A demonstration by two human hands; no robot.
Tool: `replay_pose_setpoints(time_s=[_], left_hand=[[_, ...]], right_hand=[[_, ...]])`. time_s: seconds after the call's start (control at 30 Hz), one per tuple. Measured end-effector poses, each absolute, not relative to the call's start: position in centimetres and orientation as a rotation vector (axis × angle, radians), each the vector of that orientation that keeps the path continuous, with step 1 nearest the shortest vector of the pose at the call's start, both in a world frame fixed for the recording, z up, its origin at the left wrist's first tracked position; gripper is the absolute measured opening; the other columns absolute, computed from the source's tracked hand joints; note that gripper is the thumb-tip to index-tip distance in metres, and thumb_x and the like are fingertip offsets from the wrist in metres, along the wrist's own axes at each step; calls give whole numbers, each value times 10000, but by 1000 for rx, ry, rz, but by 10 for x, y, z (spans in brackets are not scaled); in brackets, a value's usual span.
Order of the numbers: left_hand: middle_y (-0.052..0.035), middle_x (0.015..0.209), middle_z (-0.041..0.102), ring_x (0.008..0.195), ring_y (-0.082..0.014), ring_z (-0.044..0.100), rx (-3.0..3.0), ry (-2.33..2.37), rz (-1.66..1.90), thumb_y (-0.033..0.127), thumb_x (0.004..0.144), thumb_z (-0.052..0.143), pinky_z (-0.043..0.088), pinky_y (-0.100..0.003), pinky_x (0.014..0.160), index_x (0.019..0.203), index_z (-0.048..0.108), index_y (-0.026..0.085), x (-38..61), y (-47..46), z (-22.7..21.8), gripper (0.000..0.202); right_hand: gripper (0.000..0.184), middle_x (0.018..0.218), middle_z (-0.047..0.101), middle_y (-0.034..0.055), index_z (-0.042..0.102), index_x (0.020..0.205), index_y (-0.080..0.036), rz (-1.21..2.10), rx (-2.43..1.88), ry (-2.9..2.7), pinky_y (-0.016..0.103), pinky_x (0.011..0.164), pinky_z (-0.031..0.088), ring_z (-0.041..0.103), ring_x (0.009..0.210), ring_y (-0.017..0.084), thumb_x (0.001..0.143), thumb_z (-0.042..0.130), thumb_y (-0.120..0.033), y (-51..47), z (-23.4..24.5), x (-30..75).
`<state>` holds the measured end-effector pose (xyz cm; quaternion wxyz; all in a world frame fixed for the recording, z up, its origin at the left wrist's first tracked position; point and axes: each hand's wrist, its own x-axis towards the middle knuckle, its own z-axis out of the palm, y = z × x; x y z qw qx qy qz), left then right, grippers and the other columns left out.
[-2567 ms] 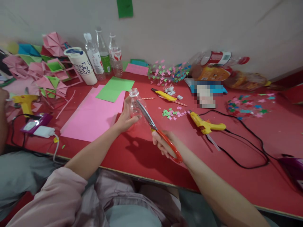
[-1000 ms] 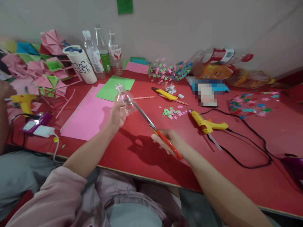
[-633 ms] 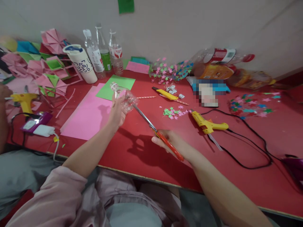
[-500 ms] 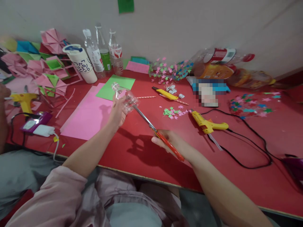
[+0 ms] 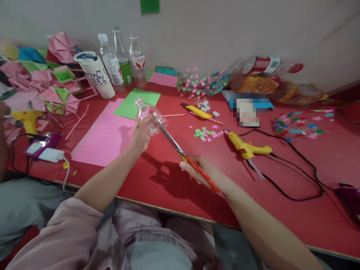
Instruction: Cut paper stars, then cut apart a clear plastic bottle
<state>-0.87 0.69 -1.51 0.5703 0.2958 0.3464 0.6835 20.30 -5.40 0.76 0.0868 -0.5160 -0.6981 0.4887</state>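
My left hand [image 5: 141,134] is closed around a clear plastic bottle piece [image 5: 154,114], a bottle's neck and shoulder, its mouth tilted up and to the left. In my right hand [image 5: 202,168] is a pair of scissors [image 5: 194,165] with orange handles. Their blades point up-left and reach the bottle piece's lower right rim; whether they bite into the plastic I cannot tell. Below both hands, shadows fall on the red table [image 5: 168,195]. Pink paper [image 5: 98,142] and a green sheet [image 5: 137,103] lie beside and behind my left hand.
Right of my hands lies a yellow glue gun [image 5: 249,148] with a looping black cord. A yellow cutter [image 5: 200,111] and paper stars [image 5: 203,134] lie ahead. Bottles [image 5: 137,67] and a white tumbler [image 5: 95,77] stand behind. At left are paper crafts [image 5: 60,99] and another person's hand [image 5: 3,108].
The bottle piece and my left hand have shifted very slightly right. The scissors' handles look a little further apart in my right hand.
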Motion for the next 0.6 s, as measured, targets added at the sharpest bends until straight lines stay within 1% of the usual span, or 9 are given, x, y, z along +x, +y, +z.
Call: replay_pose_setpoints(time_s=[0.13,0.27,0.47,0.53,0.6], left_hand=[[3,889,643,897,-186,684,681,787,1650,342,772,625,520,-402,900,1192,460,309,-12,10,-13,452],[9,862,637,893,-189,681,696,804,1647,310,766,633,519,-408,897,1226,440,317,-10,7,-12,499],[-17,960,651,957,-207,660,744,851,1623,331,763,651,515,-427,903,1246,447,323,-4,2,-15,524],[-15,947,639,973,-208,653,748,865,1626,335,762,655,514,-430,908,1241,458,320,-4,3,-16,518],[-2,915,620,948,-199,654,747,860,1634,332,759,656,517,-433,908,1240,462,320,-5,4,-18,519]], right_hand=[[561,500,430,-40,506,652,-201,1407,-1535,-2094,251,445,267,382,429,95,749,481,-752,-53,6,203],[564,504,421,-43,508,656,-201,1417,-1525,-2081,252,444,259,374,431,95,731,500,-760,-53,5,204],[570,513,428,-40,510,664,-199,1413,-1509,-2107,251,446,268,391,440,99,734,489,-765,-54,7,204],[569,503,418,-42,506,654,-201,1404,-1516,-2104,251,444,264,390,436,100,726,498,-765,-54,6,204],[565,495,410,-45,503,648,-202,1397,-1519,-2094,251,443,263,389,435,101,725,504,-762,-54,5,204]])
